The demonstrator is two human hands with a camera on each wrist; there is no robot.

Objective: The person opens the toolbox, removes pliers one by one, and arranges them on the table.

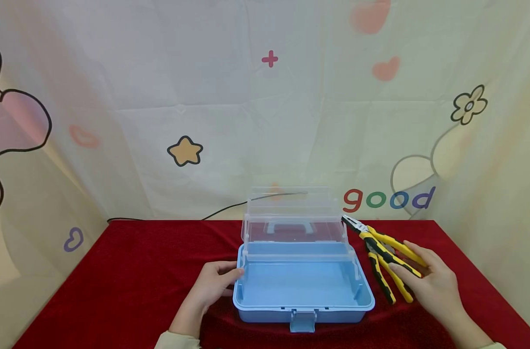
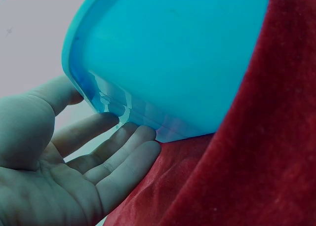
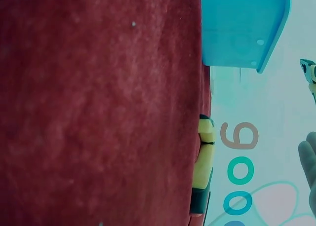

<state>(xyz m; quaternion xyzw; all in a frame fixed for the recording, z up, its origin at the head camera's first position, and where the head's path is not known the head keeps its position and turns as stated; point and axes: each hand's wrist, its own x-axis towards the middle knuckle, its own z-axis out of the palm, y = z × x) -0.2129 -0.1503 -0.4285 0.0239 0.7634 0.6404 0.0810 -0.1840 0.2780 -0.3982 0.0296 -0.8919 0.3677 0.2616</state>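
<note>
A light blue toolbox point(image 1: 299, 286) stands on the red cloth, its clear lid point(image 1: 293, 228) raised at the back. At its left side my left hand point(image 1: 212, 281) grips the rim, thumb over the edge. In the left wrist view the fingers point(image 2: 126, 162) lie against the outer wall. My right hand point(image 1: 435, 281) holds yellow-and-black combination pliers point(image 1: 380, 247) by the spread handles, the nose pointing away to the left. Beneath them a second pair of pliers point(image 1: 382, 281) lies beside the box; its head is mostly hidden. In the right wrist view, my fingers point(image 3: 308, 157) show at the edge.
Red cloth point(image 1: 138, 281) covers the table. A pale curtain point(image 1: 230, 72) printed with a star, hearts and the word "good" hangs behind it. A thin black cable point(image 1: 223, 209) runs along the back. The toolbox's front latch point(image 1: 302, 321) hangs down.
</note>
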